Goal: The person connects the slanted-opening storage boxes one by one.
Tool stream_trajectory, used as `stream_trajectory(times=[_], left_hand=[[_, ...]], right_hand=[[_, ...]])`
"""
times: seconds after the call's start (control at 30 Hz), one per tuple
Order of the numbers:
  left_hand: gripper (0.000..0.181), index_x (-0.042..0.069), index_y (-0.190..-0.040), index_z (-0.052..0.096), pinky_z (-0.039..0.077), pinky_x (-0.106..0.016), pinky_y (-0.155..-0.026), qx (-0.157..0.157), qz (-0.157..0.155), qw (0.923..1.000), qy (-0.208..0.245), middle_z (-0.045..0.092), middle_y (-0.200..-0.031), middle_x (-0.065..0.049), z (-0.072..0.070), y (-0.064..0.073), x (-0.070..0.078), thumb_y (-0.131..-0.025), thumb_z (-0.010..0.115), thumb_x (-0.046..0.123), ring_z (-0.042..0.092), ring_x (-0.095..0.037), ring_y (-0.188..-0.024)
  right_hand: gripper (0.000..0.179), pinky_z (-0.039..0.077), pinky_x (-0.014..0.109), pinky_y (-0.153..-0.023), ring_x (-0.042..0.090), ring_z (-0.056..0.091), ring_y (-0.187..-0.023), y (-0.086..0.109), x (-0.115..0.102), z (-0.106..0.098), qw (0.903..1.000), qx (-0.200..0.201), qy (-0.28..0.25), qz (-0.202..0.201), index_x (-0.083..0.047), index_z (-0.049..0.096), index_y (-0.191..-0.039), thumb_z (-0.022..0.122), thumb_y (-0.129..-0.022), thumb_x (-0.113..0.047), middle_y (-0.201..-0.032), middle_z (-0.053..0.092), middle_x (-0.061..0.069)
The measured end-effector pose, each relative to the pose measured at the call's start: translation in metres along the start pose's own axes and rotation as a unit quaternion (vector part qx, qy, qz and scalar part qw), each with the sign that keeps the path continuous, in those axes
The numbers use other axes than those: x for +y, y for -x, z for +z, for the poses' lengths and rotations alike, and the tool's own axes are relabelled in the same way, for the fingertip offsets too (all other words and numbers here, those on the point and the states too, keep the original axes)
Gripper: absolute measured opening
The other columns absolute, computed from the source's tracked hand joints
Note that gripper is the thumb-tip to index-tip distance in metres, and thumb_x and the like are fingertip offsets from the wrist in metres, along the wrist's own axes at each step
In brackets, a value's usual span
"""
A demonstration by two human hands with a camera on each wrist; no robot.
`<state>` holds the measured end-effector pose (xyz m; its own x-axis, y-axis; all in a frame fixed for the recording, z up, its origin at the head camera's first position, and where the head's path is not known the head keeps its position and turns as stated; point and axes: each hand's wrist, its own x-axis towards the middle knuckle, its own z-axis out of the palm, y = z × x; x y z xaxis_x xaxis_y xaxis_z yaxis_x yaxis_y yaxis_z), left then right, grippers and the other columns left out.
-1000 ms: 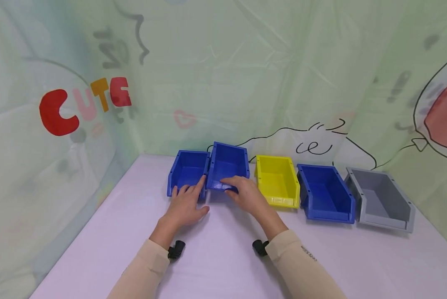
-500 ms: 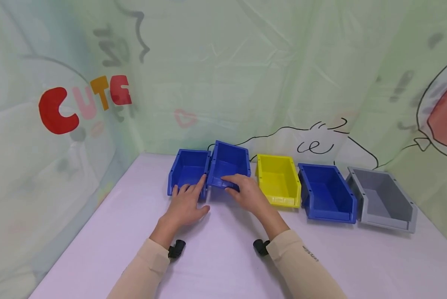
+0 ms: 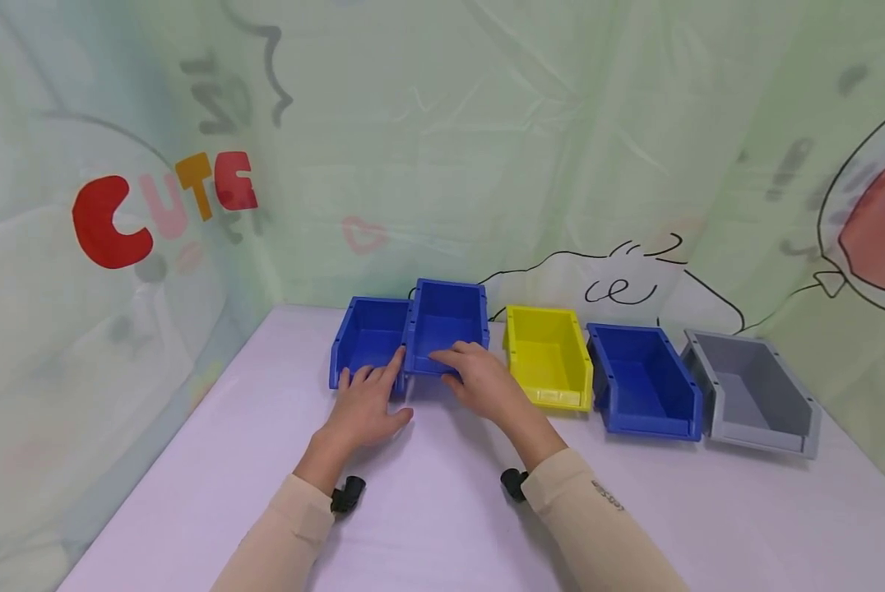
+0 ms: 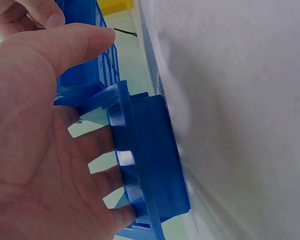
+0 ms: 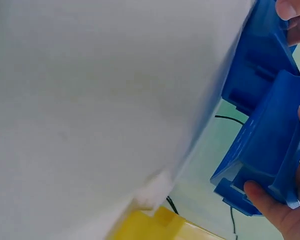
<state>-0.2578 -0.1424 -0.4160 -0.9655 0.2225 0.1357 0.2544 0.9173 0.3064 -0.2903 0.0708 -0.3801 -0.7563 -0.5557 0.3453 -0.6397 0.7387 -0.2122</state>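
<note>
In the head view my left hand (image 3: 364, 411) rests on the front lip of the leftmost blue storage bin (image 3: 372, 333), fingers spread and thumb away from it. The left wrist view has those fingertips over the rim of this bin (image 4: 162, 160). My right hand (image 3: 483, 382) grips the front of a second blue storage bin (image 3: 448, 325), thumb beneath and fingers over the lip. The right wrist view puts this held bin (image 5: 272, 140) off the table, its side against the leftmost bin (image 5: 262, 60). Both bins look bare inside.
Right of the held bin stand a yellow bin (image 3: 549, 353), another blue bin (image 3: 644, 386) and a grey bin (image 3: 757, 399) in a row. A printed curtain (image 3: 442, 164) hangs behind the white-covered table (image 3: 428, 510).
The bin in my right hand has swung from a slant to nearly straight and shifted slightly left, against the leftmost bin. My left hand stays put on its bin.
</note>
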Motion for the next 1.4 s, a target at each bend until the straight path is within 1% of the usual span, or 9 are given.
stream_trajectory(times=[0.13, 0.27, 0.37, 0.5, 0.67, 0.87, 1.13, 1.27, 1.4], left_hand=[[0.095, 0.019, -0.168, 0.018, 0.016, -0.073, -0.122, -0.001, -0.003, 1.0, -0.001, 0.052, -0.155, -0.014, 0.0, 0.0, 0.0, -0.093, 0.071, 0.043, 0.041, -0.045, -0.146], [0.094, 0.018, -0.167, 0.019, 0.016, -0.073, -0.122, -0.004, -0.005, 1.0, 0.0, 0.052, -0.155, -0.015, -0.001, 0.001, 0.001, -0.093, 0.071, 0.044, 0.041, -0.045, -0.147], [0.093, 0.017, -0.167, 0.02, 0.016, -0.073, -0.122, -0.005, -0.003, 1.0, 0.001, 0.052, -0.156, -0.015, -0.001, 0.001, 0.001, -0.094, 0.071, 0.043, 0.04, -0.046, -0.147], [0.094, 0.017, -0.167, 0.019, 0.016, -0.073, -0.122, -0.007, -0.004, 1.0, 0.0, 0.051, -0.156, -0.015, -0.001, 0.001, 0.001, -0.094, 0.071, 0.043, 0.04, -0.045, -0.147], [0.093, 0.017, -0.167, 0.018, 0.015, -0.073, -0.122, -0.009, -0.006, 0.9999, 0.003, 0.051, -0.156, -0.015, -0.003, 0.0, 0.001, -0.095, 0.071, 0.042, 0.039, -0.045, -0.148], [0.092, 0.019, -0.168, 0.018, 0.014, -0.072, -0.123, -0.011, -0.012, 0.9999, 0.005, 0.051, -0.156, -0.015, -0.002, 0.0, 0.001, -0.095, 0.07, 0.041, 0.039, -0.044, -0.148], [0.091, 0.02, -0.167, 0.019, 0.014, -0.072, -0.123, -0.007, -0.013, 0.9998, 0.012, 0.052, -0.156, -0.016, 0.0, -0.001, -0.002, -0.095, 0.071, 0.04, 0.04, -0.044, -0.147], [0.091, 0.02, -0.167, 0.019, 0.014, -0.073, -0.123, -0.007, -0.009, 0.9999, 0.011, 0.052, -0.155, -0.015, 0.0, -0.001, -0.003, -0.095, 0.071, 0.04, 0.04, -0.044, -0.147], [0.09, 0.019, -0.167, 0.02, 0.015, -0.073, -0.122, -0.006, -0.007, 0.9999, 0.009, 0.053, -0.155, -0.016, 0.0, -0.001, -0.001, -0.095, 0.071, 0.039, 0.041, -0.044, -0.147]], right_hand=[[0.042, 0.059, 0.042, -0.095, 0.028, 0.064, -0.106, -0.003, -0.004, -0.002, 0.9991, -0.025, 0.035, 0.002, -0.014, 0.069, -0.135, 0.074, -0.094, -0.009, -0.117, 0.07, 0.009], [0.047, 0.06, 0.041, -0.083, 0.025, 0.061, -0.098, -0.006, -0.005, -0.002, 0.9966, -0.037, 0.073, 0.003, -0.019, 0.068, -0.138, 0.074, -0.093, -0.007, -0.112, 0.068, 0.006], [0.048, 0.057, 0.039, -0.074, 0.023, 0.058, -0.091, -0.007, -0.006, -0.004, 0.9955, -0.037, 0.088, -0.001, -0.022, 0.068, -0.138, 0.073, -0.093, -0.006, -0.106, 0.066, 0.005], [0.05, 0.055, 0.037, -0.071, 0.024, 0.057, -0.088, -0.007, -0.005, -0.007, 0.9951, -0.039, 0.09, -0.014, -0.022, 0.067, -0.14, 0.074, -0.093, -0.005, -0.105, 0.066, 0.005], [0.051, 0.058, 0.038, -0.075, 0.025, 0.059, -0.091, -0.007, -0.005, -0.009, 0.9946, -0.049, 0.089, -0.02, -0.022, 0.066, -0.142, 0.073, -0.094, -0.005, -0.111, 0.069, 0.007], [0.053, 0.059, 0.04, -0.085, 0.027, 0.06, -0.097, -0.008, -0.006, -0.011, 0.9947, -0.076, 0.069, -0.006, -0.021, 0.063, -0.145, 0.072, -0.095, -0.005, -0.117, 0.07, 0.009], [0.053, 0.06, 0.041, -0.089, 0.028, 0.062, -0.098, -0.015, -0.007, -0.016, 0.9921, -0.105, 0.069, -0.004, -0.022, 0.064, -0.144, 0.073, -0.094, -0.005, -0.111, 0.071, 0.01], [0.055, 0.059, 0.044, -0.096, 0.031, 0.064, -0.105, -0.014, -0.005, -0.016, 0.9915, -0.118, 0.052, 0.012, -0.023, 0.061, -0.146, 0.072, -0.095, -0.005, -0.118, 0.071, 0.013], [0.057, 0.058, 0.045, -0.098, 0.032, 0.065, -0.109, -0.012, -0.002, -0.013, 0.9918, -0.117, 0.046, 0.021, -0.025, 0.061, -0.147, 0.072, -0.095, -0.005, -0.121, 0.071, 0.014]])
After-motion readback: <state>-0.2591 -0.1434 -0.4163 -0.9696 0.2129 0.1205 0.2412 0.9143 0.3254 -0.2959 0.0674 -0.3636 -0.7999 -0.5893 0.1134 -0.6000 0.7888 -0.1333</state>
